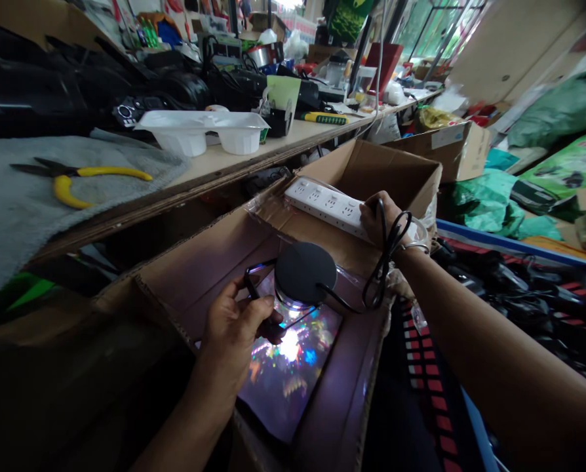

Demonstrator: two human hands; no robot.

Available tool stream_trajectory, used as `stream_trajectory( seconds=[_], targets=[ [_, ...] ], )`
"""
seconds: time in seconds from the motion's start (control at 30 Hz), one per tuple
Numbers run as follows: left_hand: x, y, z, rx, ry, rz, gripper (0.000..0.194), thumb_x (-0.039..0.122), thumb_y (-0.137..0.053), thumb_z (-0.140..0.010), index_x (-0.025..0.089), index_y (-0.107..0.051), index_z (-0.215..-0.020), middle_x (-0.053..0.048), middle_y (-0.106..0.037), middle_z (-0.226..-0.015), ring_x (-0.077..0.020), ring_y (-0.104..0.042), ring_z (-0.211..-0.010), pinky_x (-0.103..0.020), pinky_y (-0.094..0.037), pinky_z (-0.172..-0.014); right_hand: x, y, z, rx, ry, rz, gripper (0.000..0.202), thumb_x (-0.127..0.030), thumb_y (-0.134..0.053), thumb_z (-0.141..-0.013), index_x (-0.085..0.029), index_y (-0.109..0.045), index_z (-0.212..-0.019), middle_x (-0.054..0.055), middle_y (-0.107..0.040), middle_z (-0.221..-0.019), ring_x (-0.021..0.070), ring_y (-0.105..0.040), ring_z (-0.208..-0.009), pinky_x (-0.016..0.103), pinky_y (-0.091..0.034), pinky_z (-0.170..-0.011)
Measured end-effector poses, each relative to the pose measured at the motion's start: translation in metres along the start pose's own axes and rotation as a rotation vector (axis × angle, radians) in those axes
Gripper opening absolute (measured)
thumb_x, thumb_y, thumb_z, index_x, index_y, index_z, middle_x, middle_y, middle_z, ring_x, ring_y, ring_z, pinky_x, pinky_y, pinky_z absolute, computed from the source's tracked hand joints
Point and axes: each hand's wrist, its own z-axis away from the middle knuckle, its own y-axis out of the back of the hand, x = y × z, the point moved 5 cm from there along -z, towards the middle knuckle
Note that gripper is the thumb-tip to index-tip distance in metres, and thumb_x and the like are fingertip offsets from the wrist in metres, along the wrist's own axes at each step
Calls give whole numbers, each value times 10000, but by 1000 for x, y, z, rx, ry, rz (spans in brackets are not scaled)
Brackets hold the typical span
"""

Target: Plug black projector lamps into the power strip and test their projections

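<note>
My left hand (pixel 234 321) is closed round the black bracket of a round black lamp (pixel 306 272). The lamp's lit side faces down, throwing bright, colourful light onto a flat sheet (pixel 286 393) inside a cardboard box (pixel 199 262). A coiled black cord (pixel 382 262) runs from the lamp to my right hand (pixel 389 219). That hand is closed at the right end of a white power strip (pixel 327 202), which lies on cardboard at the far side of the box. Whether a plug sits under my right fingers is hidden.
On the workbench (pixel 273 157) to the left lie yellow-handled pliers (pixel 81 180), a white plastic tray (pixel 185 131) and a green cup (pixel 282 92). At right, a red and blue crate (pixel 438 393) holds several black items. Another open box (pixel 386 164) stands beyond.
</note>
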Motion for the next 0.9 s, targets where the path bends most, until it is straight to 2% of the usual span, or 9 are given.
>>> stream_trajectory(
  seconds=[0.2, 0.47, 0.7, 0.9],
  targets=[
    [0, 0, 1, -7, -4, -5, 373, 239, -635, -631, 181, -488, -969, 49, -595, -487, -127, -514, -408, -231, -434, -375, 3, -1, 0, 28, 4, 36, 52, -240, -496, -783, -204, -480, -815, 65, -550, -807, 213, -532, -757, 346, -419, -692],
    [1, -2, 1, -8, 1, -9, 403, 244, -632, -647, 176, -489, -1017, 50, -583, -497, -123, -517, -421, -226, -435, -387, -1, 0, 1, 14, 43, 26, 30, -220, -466, -802, -191, -459, -800, 62, -518, -765, 170, -489, -718, 315, -379, -670],
    [-2, -1, 1, -53, 2, -3, 399, 231, -615, -687, 143, -519, -1065, 40, -573, -523, -137, -524, -458, -248, -440, -401, -1, 0, 0, 8, 12, 36, 84, -274, -490, -805, -211, -443, -775, 48, -504, -712, 177, -485, -677, 318, -377, -641],
    [-7, 3, -1, -61, 4, -39, 377, 218, -576, -711, 145, -514, -1075, 31, -581, -598, -116, -508, -472, -233, -429, -416, -8, 11, -1, -27, -76, 38, 102, -319, -523, -767, -218, -519, -756, 48, -581, -709, 206, -555, -683, 311, -415, -615]
  ],
)
